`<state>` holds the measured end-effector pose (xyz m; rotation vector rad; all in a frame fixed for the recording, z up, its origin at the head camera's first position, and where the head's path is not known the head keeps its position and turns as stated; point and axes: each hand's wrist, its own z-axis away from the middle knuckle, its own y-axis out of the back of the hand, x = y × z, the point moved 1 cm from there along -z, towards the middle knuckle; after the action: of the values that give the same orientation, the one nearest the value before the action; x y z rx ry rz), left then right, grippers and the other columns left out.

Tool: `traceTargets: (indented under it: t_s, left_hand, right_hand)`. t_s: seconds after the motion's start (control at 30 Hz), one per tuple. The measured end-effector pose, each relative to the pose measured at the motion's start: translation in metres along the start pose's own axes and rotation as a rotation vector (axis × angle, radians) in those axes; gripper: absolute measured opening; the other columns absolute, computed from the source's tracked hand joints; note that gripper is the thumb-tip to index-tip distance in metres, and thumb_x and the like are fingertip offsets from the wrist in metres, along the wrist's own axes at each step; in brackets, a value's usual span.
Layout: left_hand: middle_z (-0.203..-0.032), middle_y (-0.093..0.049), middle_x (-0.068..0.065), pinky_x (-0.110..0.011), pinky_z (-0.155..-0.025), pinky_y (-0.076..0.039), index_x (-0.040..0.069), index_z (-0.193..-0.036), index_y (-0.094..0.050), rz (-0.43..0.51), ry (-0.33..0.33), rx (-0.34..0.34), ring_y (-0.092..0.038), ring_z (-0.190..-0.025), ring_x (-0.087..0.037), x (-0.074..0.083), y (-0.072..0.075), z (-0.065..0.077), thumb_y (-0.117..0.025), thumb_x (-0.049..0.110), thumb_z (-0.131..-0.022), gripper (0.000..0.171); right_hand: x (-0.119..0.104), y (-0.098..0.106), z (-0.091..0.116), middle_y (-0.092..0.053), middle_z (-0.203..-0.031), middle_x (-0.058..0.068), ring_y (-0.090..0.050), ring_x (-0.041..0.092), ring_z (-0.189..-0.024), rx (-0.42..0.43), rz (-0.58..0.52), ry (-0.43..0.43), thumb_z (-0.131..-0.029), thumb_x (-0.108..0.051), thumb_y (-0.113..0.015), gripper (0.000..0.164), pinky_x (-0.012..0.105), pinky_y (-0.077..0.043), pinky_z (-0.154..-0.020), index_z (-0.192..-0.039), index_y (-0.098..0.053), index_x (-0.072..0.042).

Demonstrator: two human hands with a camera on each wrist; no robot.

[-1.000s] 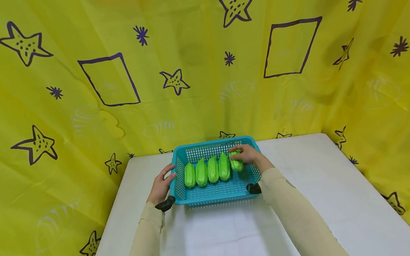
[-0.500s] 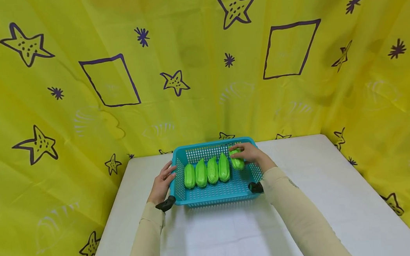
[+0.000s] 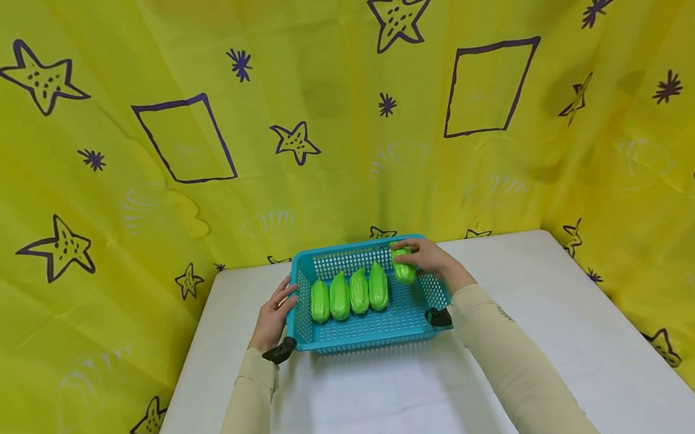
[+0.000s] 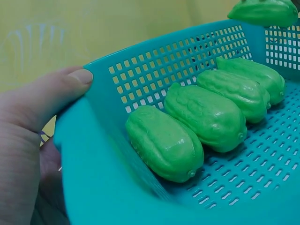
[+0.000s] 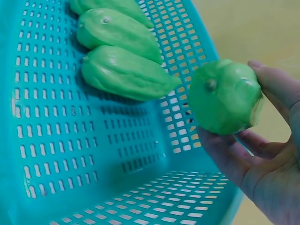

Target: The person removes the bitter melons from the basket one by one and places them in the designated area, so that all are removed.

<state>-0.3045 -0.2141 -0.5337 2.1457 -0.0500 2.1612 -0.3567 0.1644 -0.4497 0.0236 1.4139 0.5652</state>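
A turquoise plastic basket (image 3: 361,335) with perforated walls stands on the table. Inside it, several glossy green ridged gourds (image 3: 359,292) lie side by side toward its left part. My left hand (image 3: 271,318) grips the basket's left rim; in the left wrist view the thumb lies on the rim and the fingers go down the outside. At the basket's back right, my right hand (image 3: 426,258) holds another green ridged gourd (image 5: 225,98) between thumb and fingers. That gourd is raised above the basket floor, its blunt end facing the right wrist camera.
Under the basket is a white-covered table (image 3: 371,401), which reaches past it on both sides and in front. A yellow curtain (image 3: 346,197) with purple stars and frames hangs close behind the basket and along both sides.
My right hand has lifted the held gourd a little and moved it slightly to the right, away from the row. The left hand keeps its grip on the rim.
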Motion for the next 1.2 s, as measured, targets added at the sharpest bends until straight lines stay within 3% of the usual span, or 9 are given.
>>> traceTargets:
  t_s: [0.13,0.4,0.83,0.93,1.07,1.2]
  left_hand:
    - [-0.157,-0.029,0.012,-0.021,-0.098,-0.045,0.008,-0.141,-0.053,0.006,0.006,0.002,-0.036,-0.141,-0.022,0.0,0.001,-0.002,-0.06,0.023,-0.099,0.045]
    - [-0.16,-0.026,0.007,-0.032,-0.104,-0.042,0.005,-0.143,-0.051,0.019,0.024,0.001,-0.038,-0.139,-0.028,0.001,0.001,-0.004,-0.06,0.018,-0.099,0.047]
    - [-0.16,-0.024,0.01,-0.042,-0.11,-0.035,0.006,-0.145,-0.047,0.063,0.044,-0.044,-0.033,-0.142,-0.027,0.003,0.0,-0.003,-0.059,0.015,-0.099,0.049]
    - [-0.16,-0.023,0.01,-0.043,-0.111,-0.033,0.006,-0.145,-0.047,0.067,0.048,-0.05,-0.027,-0.145,-0.025,0.003,0.0,-0.002,-0.059,0.015,-0.099,0.049]
    - [-0.16,-0.022,0.01,-0.041,-0.112,-0.032,0.006,-0.146,-0.046,0.069,0.045,-0.056,-0.018,-0.148,-0.022,0.002,0.001,0.0,-0.06,0.016,-0.099,0.05]
    - [-0.16,-0.023,0.011,-0.04,-0.111,-0.033,0.007,-0.146,-0.047,0.056,0.047,-0.047,-0.016,-0.148,-0.021,0.003,0.002,0.001,-0.061,0.017,-0.098,0.051]
  right_hand:
    - [0.0,0.011,-0.002,-0.031,-0.15,0.028,-0.057,0.035,-0.109,0.033,-0.028,0.025,-0.099,-0.023,-0.06,0.052,0.049,-0.051,-0.089,-0.145,-0.045,-0.005]
    - [0.004,0.03,0.0,-0.031,-0.149,0.026,-0.058,0.03,-0.101,0.085,-0.056,0.051,-0.099,-0.028,-0.06,0.057,0.05,-0.051,-0.091,-0.148,-0.041,-0.008]
    - [0.027,0.059,0.014,-0.02,-0.154,0.027,-0.044,0.044,-0.128,0.146,-0.126,0.08,-0.099,-0.026,-0.06,0.059,0.057,-0.041,-0.103,-0.15,-0.037,-0.006]
    - [0.035,0.065,0.018,-0.02,-0.154,0.028,-0.042,0.045,-0.129,0.162,-0.117,0.087,-0.099,-0.026,-0.06,0.061,0.057,-0.041,-0.102,-0.151,-0.035,-0.006]
    - [0.048,0.072,0.021,-0.022,-0.153,0.029,-0.047,0.043,-0.124,0.183,-0.083,0.084,-0.099,-0.028,-0.06,0.061,0.052,-0.047,-0.098,-0.15,-0.036,-0.005]
    - [0.06,0.076,0.024,-0.026,-0.149,0.03,-0.054,0.034,-0.113,0.202,-0.041,0.073,-0.099,-0.028,-0.06,0.058,0.039,-0.055,-0.088,-0.147,-0.039,-0.004]
